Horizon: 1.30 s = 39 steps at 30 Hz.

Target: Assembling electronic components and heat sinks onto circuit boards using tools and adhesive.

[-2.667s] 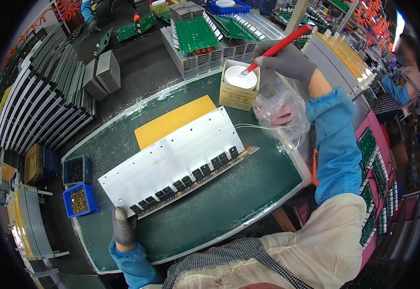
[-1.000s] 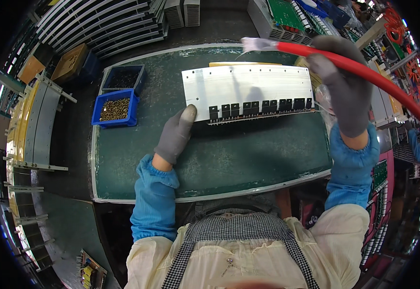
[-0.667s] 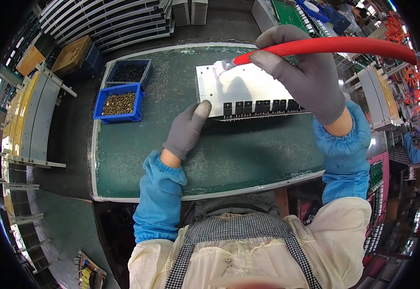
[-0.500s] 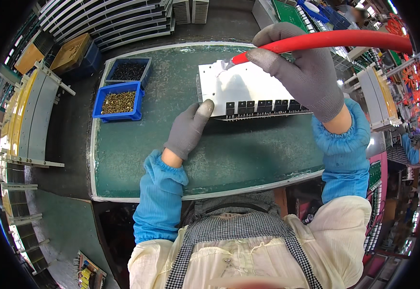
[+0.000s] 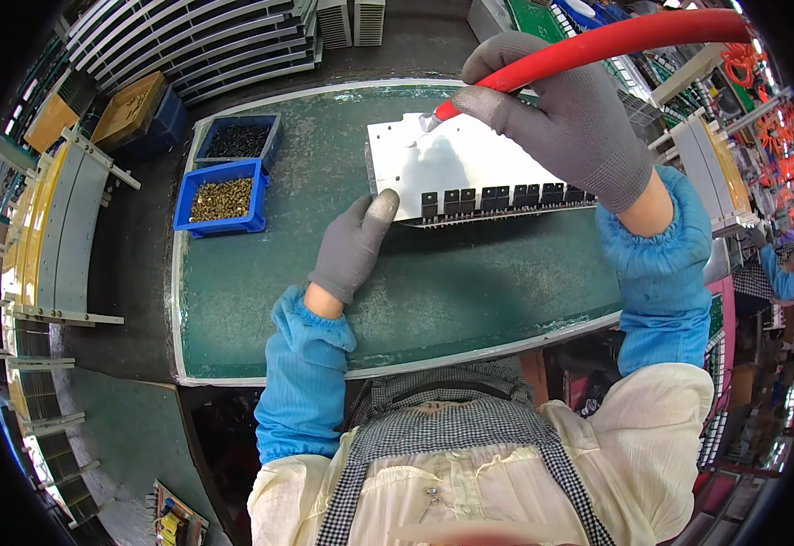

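A flat silvery metal plate [image 5: 470,162] with small holes lies on the green worktable, with several black transistors [image 5: 497,197] in a row along its near edge. My left hand [image 5: 357,242], in a grey glove, grips the plate's near left corner, its thumb on top and its fingers hidden underneath. In my gloved right hand [image 5: 579,127] is a brush [image 5: 597,41] with a long, thick red handle, pinched close to its head. The brush tip touches the plate near its far left corner, beside a smear of white paste [image 5: 414,133].
Left on the worktable [image 5: 324,164], a blue bin [image 5: 259,211] holds brass-coloured small parts, and behind it another bin [image 5: 274,146] holds black ones. Curved metal racks [image 5: 188,45] stand beyond the far edge. A co-worker's sleeve [image 5: 779,276] shows at far right.
The red handle's back end has swung up and leftward, and my right hand has tilted with it. The brush tip stays near the plate's far left corner. My left hand keeps its grip.
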Each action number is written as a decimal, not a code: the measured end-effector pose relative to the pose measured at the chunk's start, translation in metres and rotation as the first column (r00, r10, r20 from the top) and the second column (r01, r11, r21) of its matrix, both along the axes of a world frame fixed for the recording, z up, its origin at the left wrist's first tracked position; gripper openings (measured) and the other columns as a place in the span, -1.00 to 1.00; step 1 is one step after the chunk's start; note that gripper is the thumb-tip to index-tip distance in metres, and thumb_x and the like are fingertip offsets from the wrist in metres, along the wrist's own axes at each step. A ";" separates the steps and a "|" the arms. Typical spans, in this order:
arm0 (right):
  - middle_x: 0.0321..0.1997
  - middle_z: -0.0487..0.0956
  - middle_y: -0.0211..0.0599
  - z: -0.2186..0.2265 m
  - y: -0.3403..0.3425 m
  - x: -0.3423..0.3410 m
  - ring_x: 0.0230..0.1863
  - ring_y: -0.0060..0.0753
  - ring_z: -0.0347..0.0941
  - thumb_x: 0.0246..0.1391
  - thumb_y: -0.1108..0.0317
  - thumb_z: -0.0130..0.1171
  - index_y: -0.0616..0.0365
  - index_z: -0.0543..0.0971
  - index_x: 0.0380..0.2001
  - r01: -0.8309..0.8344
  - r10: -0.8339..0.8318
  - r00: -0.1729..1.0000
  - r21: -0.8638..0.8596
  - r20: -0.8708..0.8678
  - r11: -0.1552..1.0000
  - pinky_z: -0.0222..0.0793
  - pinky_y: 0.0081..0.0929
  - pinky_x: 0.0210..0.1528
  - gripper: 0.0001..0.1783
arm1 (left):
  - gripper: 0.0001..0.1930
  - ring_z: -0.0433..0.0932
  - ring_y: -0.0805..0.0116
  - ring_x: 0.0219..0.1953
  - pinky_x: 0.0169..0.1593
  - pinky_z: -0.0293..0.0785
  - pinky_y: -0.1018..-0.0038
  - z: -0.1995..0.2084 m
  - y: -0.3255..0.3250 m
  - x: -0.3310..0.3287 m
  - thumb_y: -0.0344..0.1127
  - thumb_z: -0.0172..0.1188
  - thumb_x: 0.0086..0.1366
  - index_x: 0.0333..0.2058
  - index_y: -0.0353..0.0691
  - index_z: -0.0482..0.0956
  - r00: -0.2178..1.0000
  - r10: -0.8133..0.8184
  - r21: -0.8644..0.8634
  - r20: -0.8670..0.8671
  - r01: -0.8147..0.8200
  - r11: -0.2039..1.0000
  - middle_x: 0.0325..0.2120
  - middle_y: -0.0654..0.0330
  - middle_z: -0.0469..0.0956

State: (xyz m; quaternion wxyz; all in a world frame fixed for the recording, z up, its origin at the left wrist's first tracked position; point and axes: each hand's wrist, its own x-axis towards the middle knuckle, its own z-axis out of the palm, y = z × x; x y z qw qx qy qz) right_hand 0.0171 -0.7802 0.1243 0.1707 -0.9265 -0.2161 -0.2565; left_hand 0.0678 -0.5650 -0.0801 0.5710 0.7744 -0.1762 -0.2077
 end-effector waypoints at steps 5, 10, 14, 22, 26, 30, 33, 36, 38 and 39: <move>-0.55 0.58 -0.32 0.001 -0.013 -0.007 -0.50 -0.44 0.55 0.16 0.07 0.23 0.14 0.60 -0.33 0.066 -0.065 0.996 0.015 -0.063 0.998 0.40 -0.53 -0.46 -0.68 | -0.07 0.54 -0.15 -0.02 0.09 0.37 0.23 -0.001 -0.001 0.000 0.45 -0.13 0.26 0.05 -0.50 0.47 1.000 0.011 -0.006 0.000 -0.011 1.000 -0.14 -0.33 0.55; -0.57 0.57 -0.31 0.002 -0.032 -0.017 -0.52 -0.46 0.55 0.16 0.08 0.22 0.16 0.60 -0.32 0.096 -0.097 0.995 -0.027 -0.021 0.995 0.40 -0.55 -0.47 -0.67 | -0.11 0.53 -0.07 0.01 0.12 0.35 0.25 0.004 0.000 0.000 0.42 -0.10 0.28 0.04 -0.49 0.49 0.999 -0.002 0.008 -0.039 0.002 1.000 -0.13 -0.30 0.56; -0.46 0.59 -0.35 0.006 -0.048 -0.030 -0.42 -0.57 0.52 0.14 0.15 0.28 0.18 0.60 -0.26 0.211 -0.213 0.963 -0.025 -0.166 0.977 0.45 -0.62 -0.36 -0.70 | -0.13 0.56 0.14 -0.14 -0.03 0.43 0.34 0.005 0.000 -0.002 0.40 -0.08 0.29 0.04 -0.46 0.50 0.997 -0.002 -0.028 -0.072 0.000 1.000 -0.21 -0.14 0.60; -0.56 0.58 -0.30 0.000 -0.087 -0.046 -0.50 -0.46 0.55 0.16 0.03 0.23 0.15 0.64 -0.28 0.264 -0.261 0.957 0.003 -0.122 0.965 0.46 -0.51 -0.39 -0.63 | -0.16 0.36 0.47 -0.47 -0.39 0.32 0.50 0.016 0.000 -0.007 0.42 -0.04 0.27 0.04 -0.38 0.52 0.988 0.032 -0.038 -0.152 -0.038 0.999 -0.42 0.19 0.51; -0.54 0.59 -0.29 -0.002 -0.102 -0.053 -0.49 -0.44 0.56 0.16 0.02 0.22 0.15 0.64 -0.27 0.303 -0.302 0.948 0.000 -0.096 0.953 0.47 -0.50 -0.38 -0.62 | -0.14 0.34 0.48 -0.48 -0.42 0.29 0.51 0.011 0.000 -0.006 0.46 -0.05 0.25 0.03 -0.36 0.52 0.988 0.001 -0.037 -0.152 -0.007 0.999 -0.44 0.21 0.49; -0.51 0.62 -0.27 -0.006 -0.123 -0.059 -0.44 -0.42 0.60 0.16 0.01 0.22 0.13 0.65 -0.25 0.327 -0.327 0.942 -0.014 -0.079 0.945 0.49 -0.47 -0.34 -0.62 | -0.15 0.13 0.55 -0.69 -0.59 -0.02 0.54 0.013 -0.008 -0.011 0.61 -0.20 0.17 -0.34 -0.20 0.53 0.992 0.077 -0.050 -0.097 -0.082 0.995 -0.75 0.36 0.22; -0.47 0.64 -0.24 -0.006 -0.135 -0.067 -0.40 -0.37 0.62 0.16 0.02 0.22 0.11 0.65 -0.23 0.393 -0.393 0.915 -0.017 -0.091 0.919 0.51 -0.44 -0.28 -0.63 | -0.17 0.12 0.57 -0.68 -0.58 -0.02 0.56 0.017 -0.009 -0.013 0.61 -0.21 0.18 -0.33 -0.18 0.53 0.993 0.070 -0.046 -0.093 -0.075 0.996 -0.73 0.37 0.23; -0.44 0.64 -0.20 -0.004 -0.145 -0.073 -0.37 -0.30 0.62 0.15 0.03 0.23 0.10 0.65 -0.23 0.401 -0.400 0.913 -0.001 -0.081 0.916 0.51 -0.41 -0.24 -0.64 | -0.18 0.13 0.59 -0.65 -0.57 -0.01 0.59 0.019 -0.007 -0.013 0.59 -0.21 0.19 -0.28 -0.17 0.53 0.990 0.068 -0.036 -0.121 -0.073 0.997 -0.67 0.39 0.25; -0.43 0.64 -0.19 -0.003 -0.149 -0.076 -0.36 -0.27 0.62 0.15 0.03 0.23 0.10 0.65 -0.23 0.458 -0.454 0.883 0.005 -0.122 0.889 0.50 -0.40 -0.22 -0.64 | -0.19 0.14 0.59 -0.64 -0.56 0.00 0.59 0.017 -0.006 -0.012 0.58 -0.20 0.20 -0.26 -0.16 0.53 0.988 0.071 -0.035 -0.137 -0.077 0.996 -0.66 0.38 0.26; -0.43 0.64 -0.18 -0.002 -0.151 -0.078 -0.35 -0.24 0.62 0.15 0.03 0.23 0.11 0.65 -0.24 0.510 -0.502 0.849 0.007 -0.165 0.860 0.50 -0.39 -0.21 -0.64 | -0.20 0.14 0.58 -0.63 -0.55 0.01 0.59 0.017 -0.007 -0.012 0.57 -0.18 0.20 -0.24 -0.15 0.54 0.985 0.078 -0.033 -0.156 -0.084 0.996 -0.65 0.38 0.27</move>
